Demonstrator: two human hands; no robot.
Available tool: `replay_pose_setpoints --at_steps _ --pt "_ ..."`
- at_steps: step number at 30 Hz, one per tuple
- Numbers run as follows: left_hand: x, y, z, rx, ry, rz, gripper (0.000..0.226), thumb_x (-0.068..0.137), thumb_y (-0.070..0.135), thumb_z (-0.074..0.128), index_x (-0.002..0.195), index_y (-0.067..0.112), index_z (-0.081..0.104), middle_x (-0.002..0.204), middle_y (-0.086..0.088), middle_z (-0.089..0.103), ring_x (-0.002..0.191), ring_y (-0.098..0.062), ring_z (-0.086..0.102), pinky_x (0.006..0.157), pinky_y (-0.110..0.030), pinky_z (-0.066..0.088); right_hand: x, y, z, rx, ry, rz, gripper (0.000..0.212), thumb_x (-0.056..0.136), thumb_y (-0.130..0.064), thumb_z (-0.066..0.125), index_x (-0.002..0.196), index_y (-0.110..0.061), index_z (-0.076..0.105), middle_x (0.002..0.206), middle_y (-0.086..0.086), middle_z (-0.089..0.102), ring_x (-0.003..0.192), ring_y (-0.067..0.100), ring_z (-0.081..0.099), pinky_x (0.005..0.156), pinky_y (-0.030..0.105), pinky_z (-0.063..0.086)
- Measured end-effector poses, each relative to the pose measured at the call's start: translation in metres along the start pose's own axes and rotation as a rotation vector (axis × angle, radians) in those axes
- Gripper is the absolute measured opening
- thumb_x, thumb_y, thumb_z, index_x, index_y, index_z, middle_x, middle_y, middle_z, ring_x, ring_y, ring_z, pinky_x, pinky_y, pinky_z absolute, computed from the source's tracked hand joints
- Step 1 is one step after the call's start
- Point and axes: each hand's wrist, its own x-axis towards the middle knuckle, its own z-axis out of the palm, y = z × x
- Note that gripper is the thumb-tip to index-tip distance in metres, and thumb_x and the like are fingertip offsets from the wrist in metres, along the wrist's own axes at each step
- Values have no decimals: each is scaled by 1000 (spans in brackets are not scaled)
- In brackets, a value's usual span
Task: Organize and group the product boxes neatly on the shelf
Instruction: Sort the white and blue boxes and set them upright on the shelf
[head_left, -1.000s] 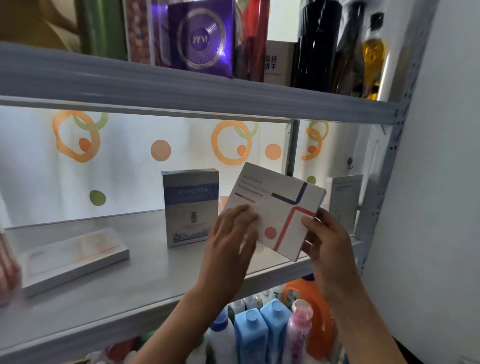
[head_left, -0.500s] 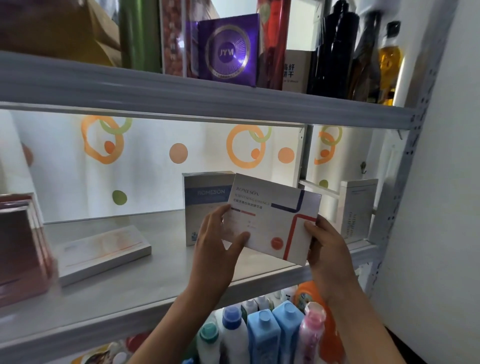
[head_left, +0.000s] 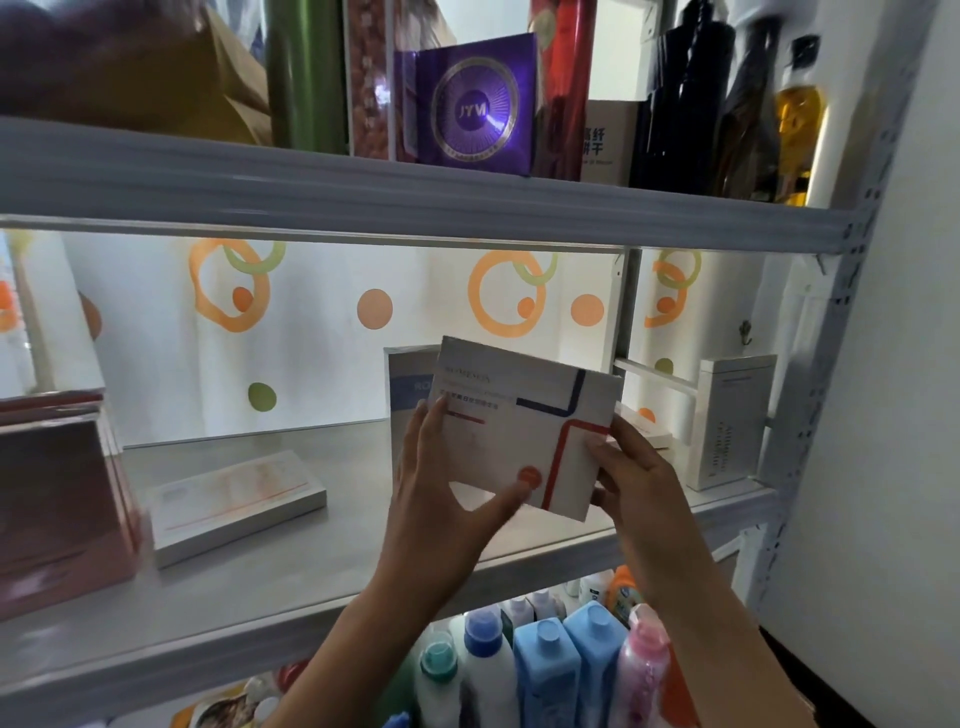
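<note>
Both hands hold a flat white box (head_left: 524, 415) with red and blue lines and an orange dot, tilted, above the middle shelf (head_left: 322, 561). My left hand (head_left: 441, 488) grips its left and lower edge, thumb under the orange dot. My right hand (head_left: 634, 478) pinches its right edge. Behind it stands a blue-banded white box (head_left: 408, 384), mostly hidden. A flat white box (head_left: 236, 504) lies on the shelf to the left. A tall white box (head_left: 730, 421) stands at the right end, with another flat box (head_left: 644, 423) lying beside it.
Dark red boxes (head_left: 57, 499) stand at the shelf's left end. The upper shelf (head_left: 415, 202) carries a purple box (head_left: 475, 104), bottles and cartons. Below, detergent bottles (head_left: 545, 670) crowd the lower shelf. A white wall (head_left: 893, 467) is at the right, by the perforated post.
The white box has moved up and left, now overlapping the blue-banded box behind it. My view has shifted left, bringing the dark red boxes into sight.
</note>
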Motion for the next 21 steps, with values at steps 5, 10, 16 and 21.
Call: replay_pose_setpoints --at_steps 5,10,16,21 --pt "1 16 -2 -116 -309 -121 120 51 84 63 149 48 3 159 23 -5 143 -2 10 112 -30 19 -9 -9 4 138 -233 55 46 83 -54 63 123 -31 63 121 4 67 114 26 63 95 48 53" --pt "-1 24 -3 -501 -531 -191 102 50 82 70 139 48 34 130 34 50 121 9 49 92 -14 47 -12 -12 14 -137 -273 -45 35 95 -46 52 128 -36 61 127 -7 65 115 12 63 98 39 52" --pt "-9 20 -5 -1079 -646 -378 92 52 54 88 126 8 55 130 -21 59 123 -36 55 106 -54 41 -19 -8 13 -200 -194 -88 24 87 -34 66 110 -39 70 125 -10 63 102 4 63 72 14 53" --pt "-8 21 -7 -1287 -612 -493 99 42 33 93 127 5 51 130 -26 56 123 -43 53 107 -62 36 -22 -9 13 -222 -67 -101 27 80 -24 76 105 -31 67 119 -7 59 93 4 57 64 8 49"
